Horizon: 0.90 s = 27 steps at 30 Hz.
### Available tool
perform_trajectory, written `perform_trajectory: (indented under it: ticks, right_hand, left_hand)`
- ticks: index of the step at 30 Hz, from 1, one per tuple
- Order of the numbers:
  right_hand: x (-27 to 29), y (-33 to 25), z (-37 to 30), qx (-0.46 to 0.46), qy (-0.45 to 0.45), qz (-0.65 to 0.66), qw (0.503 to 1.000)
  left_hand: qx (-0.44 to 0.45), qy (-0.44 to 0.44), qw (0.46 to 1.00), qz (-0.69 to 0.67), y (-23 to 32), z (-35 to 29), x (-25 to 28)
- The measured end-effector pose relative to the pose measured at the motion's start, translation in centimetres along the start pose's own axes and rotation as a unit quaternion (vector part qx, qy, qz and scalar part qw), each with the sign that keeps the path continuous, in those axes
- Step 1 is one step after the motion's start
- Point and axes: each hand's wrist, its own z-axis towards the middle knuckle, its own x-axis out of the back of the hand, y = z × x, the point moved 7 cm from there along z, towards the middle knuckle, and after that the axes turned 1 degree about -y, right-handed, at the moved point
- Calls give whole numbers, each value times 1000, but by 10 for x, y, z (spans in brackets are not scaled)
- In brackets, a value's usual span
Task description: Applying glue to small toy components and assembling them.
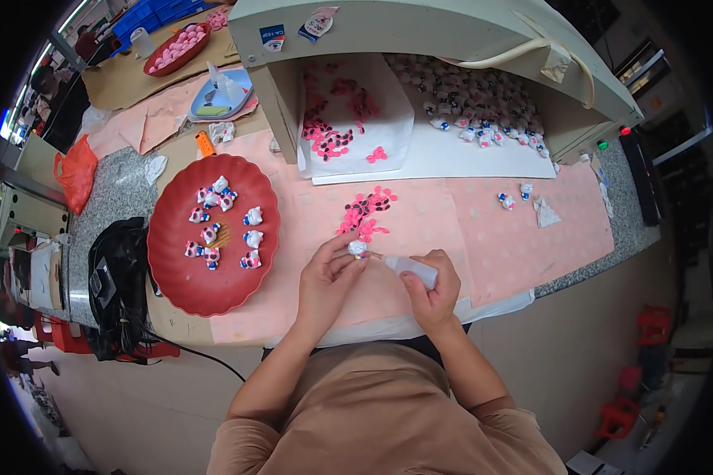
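My left hand [329,277] pinches a small white figurine [357,248] at its fingertips over the pink paper. My right hand [434,289] grips a white squeeze bottle [413,268], its thin nozzle pointing left and touching the figurine. Just beyond both hands lies a heap of small pink bow-shaped pieces [366,211]. To the left, a red scalloped plate [206,285] carries several small white and pink figurines.
A raised shelf unit [420,32] stands behind, with more pink pieces [333,138] and many white figurines [483,107] on white sheets beneath it. A black bag [115,285] sits left of the plate. An orange bag [75,174] and another red bowl [178,49] lie further left.
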Motion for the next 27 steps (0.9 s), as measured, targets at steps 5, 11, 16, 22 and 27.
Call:
perform_trajectory:
  ticks: [5,11,16,22,27]
  right_hand:
    - [-2,0,1,-13,-7,0,1000]
    - [0,3,0,-9,6,3,1000]
    - [-1,1,1,-7,-1,6,1000]
    - [-3,-2,2,5,-15,25,1000]
    - [1,0,2,-3,0,11,1000]
  left_hand:
    - [-4,-4,1000,-1,-1,0,1]
    - [-5,-6,1000,6,0,-1,0]
    - [-12,-7,1000,15,-1,-1,-1]
    - [-12,-2,999,45,1,-1,-1]
    - [-9,-7,1000,22,3,-1,-3]
